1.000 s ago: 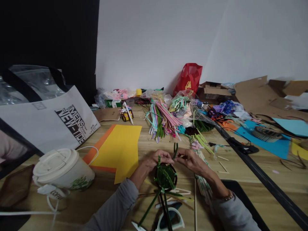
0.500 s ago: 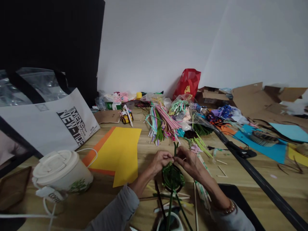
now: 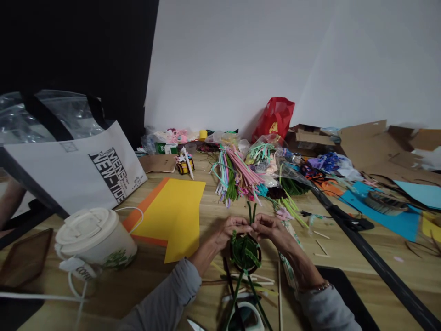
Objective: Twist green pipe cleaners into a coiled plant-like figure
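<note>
I watch through the head camera as both bare hands meet over the near middle of the desk (image 3: pixel 358 250), working on a round green fuzzy-stem piece (image 3: pixel 245 253). The left hand (image 3: pixel 236 228) has its grip closed, thumb and fingertips pinching at the piece's far edge; the right hand (image 3: pixel 268 226) has its grip pinched closed right beside it, the fingertips of the two nearly touching. Exactly which strand each one pinches I cannot tell. Two green stem ends (image 3: pixel 252 212) stand up between the hands, and longer green strands (image 3: pixel 257 294) run from the near edge of the piece toward me, over a white-rimmed object (image 3: pixel 246 317). Pale thin sticks (image 3: pixel 280 294) lie near the piece. To my left, a yellow sheet (image 3: pixel 182 207) overlaps an orange one (image 3: pixel 151 202), with a white lidded container (image 3: pixel 119 239) near them. Farther back, bundled coloured stems (image 3: pixel 236 177) lie in front of a red bag (image 3: pixel 274 120), and a blue sheet (image 3: pixel 382 214) lies off to the right.
</note>
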Motion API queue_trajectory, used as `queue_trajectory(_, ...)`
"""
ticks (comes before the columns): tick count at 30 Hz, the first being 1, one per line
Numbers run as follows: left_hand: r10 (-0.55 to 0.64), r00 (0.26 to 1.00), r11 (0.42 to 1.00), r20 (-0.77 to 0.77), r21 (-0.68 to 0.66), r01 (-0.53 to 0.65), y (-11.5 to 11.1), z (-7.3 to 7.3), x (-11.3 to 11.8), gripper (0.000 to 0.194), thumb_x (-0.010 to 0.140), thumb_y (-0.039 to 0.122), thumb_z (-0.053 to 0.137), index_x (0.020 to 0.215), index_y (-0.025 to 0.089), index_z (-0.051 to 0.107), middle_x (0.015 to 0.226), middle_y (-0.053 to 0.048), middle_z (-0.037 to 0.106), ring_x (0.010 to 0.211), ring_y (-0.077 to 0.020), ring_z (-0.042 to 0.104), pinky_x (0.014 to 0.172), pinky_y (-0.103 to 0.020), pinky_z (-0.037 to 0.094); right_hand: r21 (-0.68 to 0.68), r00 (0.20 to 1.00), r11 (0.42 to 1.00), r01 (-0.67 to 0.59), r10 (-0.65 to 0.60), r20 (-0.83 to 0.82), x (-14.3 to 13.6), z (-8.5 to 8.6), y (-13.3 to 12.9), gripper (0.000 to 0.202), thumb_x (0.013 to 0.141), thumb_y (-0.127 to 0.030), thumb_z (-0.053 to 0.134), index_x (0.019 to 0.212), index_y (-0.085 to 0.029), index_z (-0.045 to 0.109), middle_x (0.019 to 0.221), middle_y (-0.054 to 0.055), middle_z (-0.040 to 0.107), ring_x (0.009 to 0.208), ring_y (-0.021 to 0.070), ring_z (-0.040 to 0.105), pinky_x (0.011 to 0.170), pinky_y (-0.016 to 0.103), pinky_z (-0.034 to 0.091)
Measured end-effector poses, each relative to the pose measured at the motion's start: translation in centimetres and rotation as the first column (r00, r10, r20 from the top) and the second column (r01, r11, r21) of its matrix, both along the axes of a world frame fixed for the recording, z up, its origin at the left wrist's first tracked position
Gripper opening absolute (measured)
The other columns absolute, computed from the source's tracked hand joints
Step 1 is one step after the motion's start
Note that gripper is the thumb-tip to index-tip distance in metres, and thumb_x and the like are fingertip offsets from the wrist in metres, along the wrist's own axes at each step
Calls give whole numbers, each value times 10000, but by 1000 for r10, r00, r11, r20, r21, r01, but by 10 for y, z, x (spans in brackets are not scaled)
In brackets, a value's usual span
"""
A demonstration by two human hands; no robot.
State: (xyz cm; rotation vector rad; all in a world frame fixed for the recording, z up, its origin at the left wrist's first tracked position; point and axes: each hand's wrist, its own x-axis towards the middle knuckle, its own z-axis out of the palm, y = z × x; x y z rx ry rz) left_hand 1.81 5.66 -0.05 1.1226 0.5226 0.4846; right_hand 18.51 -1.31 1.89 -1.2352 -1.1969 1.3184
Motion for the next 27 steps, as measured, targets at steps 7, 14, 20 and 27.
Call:
queue_trajectory(7, 36, 999, 997, -27, 75, -34, -3, 4, -1, 342, 555, 398, 775, 630, 116, 597, 532, 37, 497, 461, -51, 379, 467, -210, 225, 60, 992, 998, 10, -17, 123, 0, -5, 2, 392, 695, -531, 689, 642, -177, 530, 565, -34, 527, 533, 109, 488, 498, 227, 395)
queue_trajectory(14, 62, 998, 991, -26, 119, -58, -3, -1, 0, 329, 576, 399, 746, 662, 116, 602, 561, 26, 512, 484, -61, 397, 476, -211, 233, 73, 991, 997, 13, -22, 134, 1, -11, 4, 400, 696, -541, 682, 645, -184, 508, 548, -41, 513, 507, 104, 469, 479, 228, 371)
queue_trajectory(20, 95, 995, 985, -35, 149, -89, -3, -1, 2, 279, 573, 361, 726, 635, 118, 605, 577, 7, 545, 486, -65, 405, 485, -211, 247, 95, 983, 995, 21, -38, 178, -1, -9, 4, 397, 704, -542, 663, 629, -191, 492, 530, -38, 517, 491, 106, 459, 470, 234, 355)
queue_trajectory(27, 107, 994, 963, -38, 252, -94, -5, 1, 4, 191, 604, 311, 660, 633, 127, 614, 544, 18, 517, 501, -72, 395, 489, -210, 248, 105, 957, 991, 82, -108, 268, -1, -6, 1, 323, 710, -464, 644, 619, -197, 487, 518, -43, 487, 480, 98, 417, 459, 228, 316)
